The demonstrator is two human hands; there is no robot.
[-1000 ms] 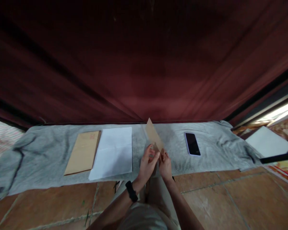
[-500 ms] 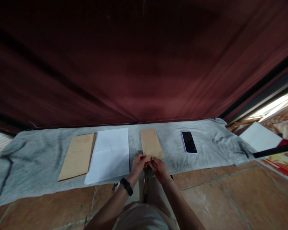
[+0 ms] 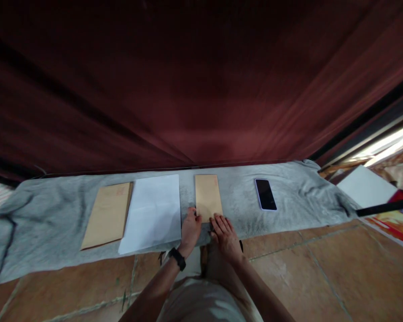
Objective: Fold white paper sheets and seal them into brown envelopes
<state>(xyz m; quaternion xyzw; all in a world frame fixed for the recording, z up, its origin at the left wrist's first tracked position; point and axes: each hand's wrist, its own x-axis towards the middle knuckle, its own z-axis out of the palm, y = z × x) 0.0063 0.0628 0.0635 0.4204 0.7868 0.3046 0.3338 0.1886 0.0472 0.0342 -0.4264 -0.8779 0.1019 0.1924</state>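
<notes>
A narrow brown paper envelope [image 3: 208, 197] lies on the grey cloth in front of me, faint red print near its far right corner. My left hand [image 3: 190, 228] is at its near left corner, thumb on the paper and fingers curled at the left edge. With fingers stretched out and spread, my right hand [image 3: 225, 237] rests flat at the near right corner, fingertips touching the near edge. White paper sheets [image 3: 152, 212] lie left of the envelope. Beyond them is a stack of larger-looking brown envelopes [image 3: 106, 217].
A phone [image 3: 265, 195] with a pale purple edge lies to the right on the grey cloth [image 3: 302, 201]. Dark red fabric [image 3: 201, 112] hangs behind the cloth. At far right are a white box [image 3: 366, 190] and a colourful printed package [image 3: 394, 223]. Tiled floor [image 3: 289, 277] shows below.
Both hands were pinching the envelope's near edge close together. They have moved apart: the left to the left corner, the right opened flat. The envelope now lies straighter.
</notes>
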